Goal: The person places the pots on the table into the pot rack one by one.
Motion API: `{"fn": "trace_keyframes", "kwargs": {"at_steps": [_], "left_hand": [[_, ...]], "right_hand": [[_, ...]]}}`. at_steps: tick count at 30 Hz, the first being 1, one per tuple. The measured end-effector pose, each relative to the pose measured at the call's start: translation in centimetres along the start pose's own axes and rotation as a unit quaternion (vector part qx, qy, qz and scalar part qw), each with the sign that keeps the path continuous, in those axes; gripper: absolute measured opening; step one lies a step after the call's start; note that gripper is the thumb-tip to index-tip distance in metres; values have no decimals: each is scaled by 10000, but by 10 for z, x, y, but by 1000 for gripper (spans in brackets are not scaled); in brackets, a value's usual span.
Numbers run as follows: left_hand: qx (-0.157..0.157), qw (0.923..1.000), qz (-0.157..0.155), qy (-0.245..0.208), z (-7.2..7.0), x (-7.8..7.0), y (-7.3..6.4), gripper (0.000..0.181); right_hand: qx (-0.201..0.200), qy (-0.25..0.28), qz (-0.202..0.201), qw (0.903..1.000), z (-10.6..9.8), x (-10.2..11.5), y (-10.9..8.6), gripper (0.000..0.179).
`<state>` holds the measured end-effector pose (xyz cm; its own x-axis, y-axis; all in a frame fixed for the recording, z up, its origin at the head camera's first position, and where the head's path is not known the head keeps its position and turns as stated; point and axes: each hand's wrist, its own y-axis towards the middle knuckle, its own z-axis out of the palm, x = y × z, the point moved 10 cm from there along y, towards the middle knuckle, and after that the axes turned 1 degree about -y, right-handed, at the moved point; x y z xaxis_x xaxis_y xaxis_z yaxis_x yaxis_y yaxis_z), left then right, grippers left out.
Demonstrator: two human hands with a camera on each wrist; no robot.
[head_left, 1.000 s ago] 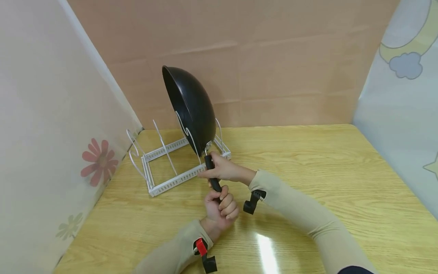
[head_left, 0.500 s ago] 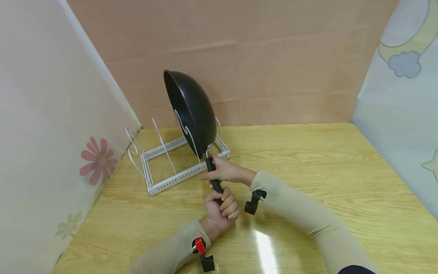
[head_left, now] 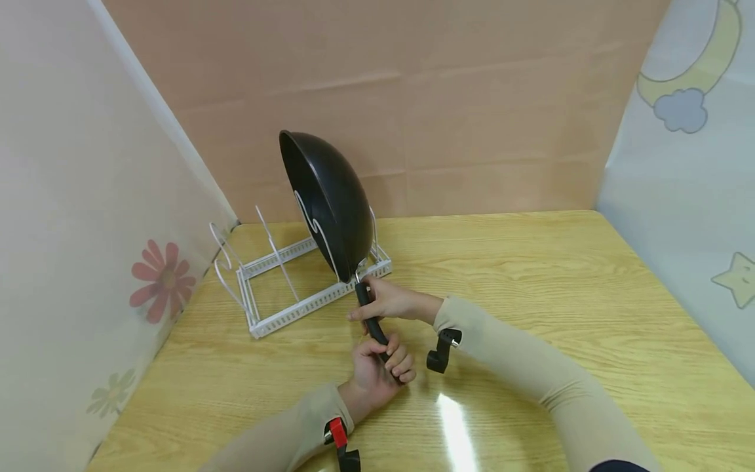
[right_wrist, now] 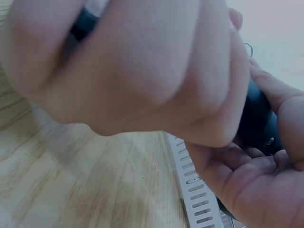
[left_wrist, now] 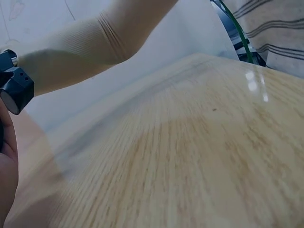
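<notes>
A black wok (head_left: 345, 196) stands tilted on its edge in the white wire rack (head_left: 295, 310), its hollow side turned left and its handle toward me. Around the far part of the black handle (head_left: 376, 330), close to the wok, my right hand (head_left: 394, 303) holds on. My left hand (head_left: 374, 373) grips the handle's near end, fingers curled over it. In the right wrist view my left hand (right_wrist: 137, 71) fills the foreground, while the right hand (right_wrist: 266, 190) holds the handle behind it. Only an edge of my left hand (left_wrist: 5, 175) appears in the left wrist view.
The rack's other wire dividers (head_left: 277, 252) rise left of the wok. A wooden table (head_left: 531, 282) lies beneath, with a brown backdrop (head_left: 501, 118) behind and pale decorated panels at both sides. A striped cloth (left_wrist: 280, 28) shows beyond the table edge.
The wok has sunk a little lower in the rack, and its handle has come down toward me with both hands. The left fingers have shifted, exposing the handle's end. The view has shifted slightly.
</notes>
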<state>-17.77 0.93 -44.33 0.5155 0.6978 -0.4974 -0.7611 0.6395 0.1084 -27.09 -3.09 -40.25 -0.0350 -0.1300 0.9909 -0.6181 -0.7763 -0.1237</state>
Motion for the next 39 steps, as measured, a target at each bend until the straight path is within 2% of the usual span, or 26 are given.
{"fn": "trace_keyframes", "kwargs": {"at_steps": [8, 11, 15, 20, 24, 26, 28, 30, 31, 32, 34, 37, 39], "left_hand": [[-164, 9997, -44, 179, -3, -3, -1, 4], [-250, 9994, 20, 236, -6, -7, -1, 8], [-563, 9973, 190, 436, -13, -15, -1, 18], [-994, 9911, 134, 870, -22, -18, -2, 25], [-1150, 9848, 69, 1301, -26, -21, -4, 28], [-1161, 9796, 3, 1640, -28, -24, -5, 28], [-1148, 9707, -36, 2111, -32, -32, -4, 28], [-1113, 9538, -155, 2785, -35, -42, -5, 29], [-1069, 9429, -227, 3147, -35, -47, -6, 32], [-1049, 9275, -307, 3576, -36, -53, -6, 35], [-989, 8937, -513, 4347, -37, -63, -8, 42], [-864, 8378, -804, 5330, -35, -74, -11, 47], [-842, 7963, -919, 5919, -33, -81, -12, 44]], "right_hand": [[-196, -243, 63, 9995, -7, -4, 2, 45], [-217, -269, 87, 9994, -8, -6, 1, 48], [-261, -486, 50, 9985, -12, -7, -2, 44], [-392, -833, 48, 9957, -17, -8, -8, 44], [-566, -967, 76, 9937, -23, -8, -14, 47], [-625, -1046, 68, 9925, -25, -7, -18, 47], [-689, -1189, 38, 9905, -28, -4, -22, 46], [-745, -1284, 9, 9889, -31, -2, -27, 45], [-773, -1348, 6, 9879, -32, 0, -30, 45], [-802, -1431, -11, 9865, -34, 2, -32, 45], [-874, -1553, -7, 9840, -37, 4, -38, 46], [-953, -1779, 5, 9794, -42, 7, -47, 49], [-967, -1907, -5, 9769, -44, 8, -52, 49]]}}
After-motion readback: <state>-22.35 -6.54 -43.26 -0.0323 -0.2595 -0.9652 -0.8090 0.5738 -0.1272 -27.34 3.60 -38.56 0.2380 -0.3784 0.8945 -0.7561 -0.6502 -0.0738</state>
